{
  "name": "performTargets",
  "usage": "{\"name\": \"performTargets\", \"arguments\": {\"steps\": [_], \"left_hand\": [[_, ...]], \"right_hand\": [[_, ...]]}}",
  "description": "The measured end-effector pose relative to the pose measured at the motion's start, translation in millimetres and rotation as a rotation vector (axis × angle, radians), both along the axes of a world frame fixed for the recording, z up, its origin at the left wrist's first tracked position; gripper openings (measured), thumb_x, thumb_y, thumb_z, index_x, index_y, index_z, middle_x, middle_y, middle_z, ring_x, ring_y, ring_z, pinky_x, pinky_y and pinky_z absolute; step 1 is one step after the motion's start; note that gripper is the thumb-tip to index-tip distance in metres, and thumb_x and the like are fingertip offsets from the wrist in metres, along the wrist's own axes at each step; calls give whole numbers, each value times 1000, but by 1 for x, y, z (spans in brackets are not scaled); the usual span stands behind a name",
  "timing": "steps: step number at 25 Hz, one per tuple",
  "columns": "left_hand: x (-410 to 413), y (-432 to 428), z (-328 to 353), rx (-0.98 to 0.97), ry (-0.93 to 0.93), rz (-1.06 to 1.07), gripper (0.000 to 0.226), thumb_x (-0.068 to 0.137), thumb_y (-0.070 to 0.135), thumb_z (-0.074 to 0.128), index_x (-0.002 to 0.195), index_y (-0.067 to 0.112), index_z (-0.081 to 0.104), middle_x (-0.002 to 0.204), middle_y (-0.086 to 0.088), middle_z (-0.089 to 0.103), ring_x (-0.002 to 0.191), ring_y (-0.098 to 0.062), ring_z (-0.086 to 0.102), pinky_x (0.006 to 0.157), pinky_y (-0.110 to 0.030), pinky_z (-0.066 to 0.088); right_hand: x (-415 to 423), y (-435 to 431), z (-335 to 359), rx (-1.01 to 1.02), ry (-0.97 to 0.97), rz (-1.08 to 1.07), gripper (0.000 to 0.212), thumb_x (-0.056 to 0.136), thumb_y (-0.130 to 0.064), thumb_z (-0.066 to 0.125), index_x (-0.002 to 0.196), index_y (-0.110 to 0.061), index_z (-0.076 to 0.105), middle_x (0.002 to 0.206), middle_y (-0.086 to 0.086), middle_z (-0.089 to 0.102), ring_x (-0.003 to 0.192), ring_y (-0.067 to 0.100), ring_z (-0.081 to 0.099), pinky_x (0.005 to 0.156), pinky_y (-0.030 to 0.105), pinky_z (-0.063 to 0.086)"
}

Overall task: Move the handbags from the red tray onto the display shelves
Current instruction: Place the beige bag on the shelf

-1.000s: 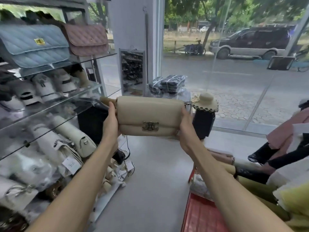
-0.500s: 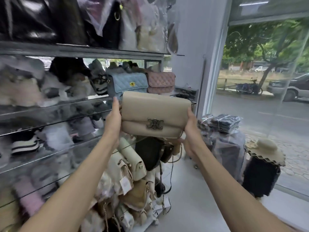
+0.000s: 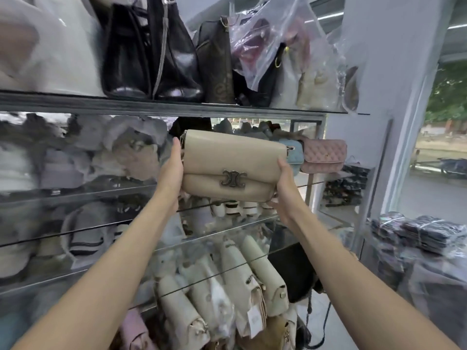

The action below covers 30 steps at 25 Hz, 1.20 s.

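A shop corner: tiered display shelves (image 3: 177, 107) packed with bags fill the head view, and a window (image 3: 444, 147) with greenery outside stands far off to the right of the right hand.

Both bare arms reach up and forward. The left hand (image 3: 171, 173) grips the left end of a beige handbag (image 3: 235, 165), its thumb lying up along the bag's side and its fingers hidden behind. The right hand (image 3: 284, 184) cups the bag's lower right corner, its fingers curled under the base. The handbag is carried between the two hands, front flap and dark metal clasp (image 3: 233, 178) facing the camera, its right end tipped a little lower. It is raised in front of the second tier, just under the top shelf's edge; whether it touches any shelf cannot be told.

Above the hands, on the top tier, stand black bags (image 3: 151, 59) and bags in clear plastic (image 3: 265, 34). Just beyond the right hand sit a blue quilted bag (image 3: 294, 155) and a pink quilted bag (image 3: 324, 155), side by side. Below both hands, cream bags (image 3: 262, 271) lean in a row. Low to the right of the right hand lie dark wrapped bundles (image 3: 424, 233). The shelves left of the left hand are blurred.
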<state>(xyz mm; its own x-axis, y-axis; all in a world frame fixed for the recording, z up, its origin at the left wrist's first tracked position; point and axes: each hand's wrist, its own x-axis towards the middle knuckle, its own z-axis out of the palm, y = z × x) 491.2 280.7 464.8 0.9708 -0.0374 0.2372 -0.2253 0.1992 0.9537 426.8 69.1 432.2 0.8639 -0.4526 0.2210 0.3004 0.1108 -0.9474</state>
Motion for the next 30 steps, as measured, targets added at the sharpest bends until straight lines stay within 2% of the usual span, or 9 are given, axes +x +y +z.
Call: {"name": "performTargets", "arguments": {"steps": [2,5,8,12,15,17,22,26,30], "left_hand": [[17,15,8,-14,13,20,60,94,77,32,123,35,63,115,12,70,95,-6,65,66,-28,46],[36,30,13,-20,35,56,56,96,73,36,126,31,59,113,11,68,90,-5,63,63,-28,46],[59,37,12,-11,49,55,51,95,73,39,120,32,58,111,10,68,88,-6,63,65,-29,49],[91,34,-3,2,102,11,78,78,87,47,129,30,60,118,7,71,98,-14,70,79,-39,59],[108,25,-19,30,129,-6,92,62,96,46,134,40,59,121,12,71,105,-14,71,87,-44,59],[110,20,-18,47,131,-20,85,68,95,45,134,44,57,123,14,71,106,-13,70,90,-44,58],[100,11,-14,21,107,-56,60,91,77,43,133,38,59,121,13,69,104,-8,67,79,-33,57],[95,12,-21,62,106,27,70,88,80,42,141,34,48,136,12,59,126,-15,57,109,-43,45],[79,10,-20,133,71,253,51,93,70,44,118,26,47,136,-6,55,130,-28,51,113,-44,39]], "right_hand": [[24,14,7,-12,-1,26,70,86,-76,45,145,-38,42,140,-8,56,126,16,56,99,48,50],[57,29,12,-15,17,50,84,67,-83,50,139,-38,49,137,-6,61,125,21,60,108,56,48],[75,39,16,-54,47,42,88,68,-81,42,143,-35,43,142,-5,55,128,21,55,110,56,44],[93,33,12,-90,99,-8,102,56,-86,39,145,-36,44,144,-6,53,126,20,55,109,52,45],[100,28,10,-134,145,-65,89,72,-82,39,148,-36,42,152,-2,46,132,21,49,114,51,40],[101,24,8,-180,135,-86,78,87,-73,38,153,-32,36,157,-1,36,137,22,41,117,51,35],[98,23,3,-164,151,-77,85,81,-74,41,155,-33,31,158,1,34,136,22,41,117,52,35],[88,20,3,-130,146,-33,68,100,-61,42,156,-26,27,157,0,34,125,16,40,111,43,36],[69,17,4,-119,157,-30,72,98,-60,47,157,-25,24,159,0,33,140,21,39,118,50,33]]}}
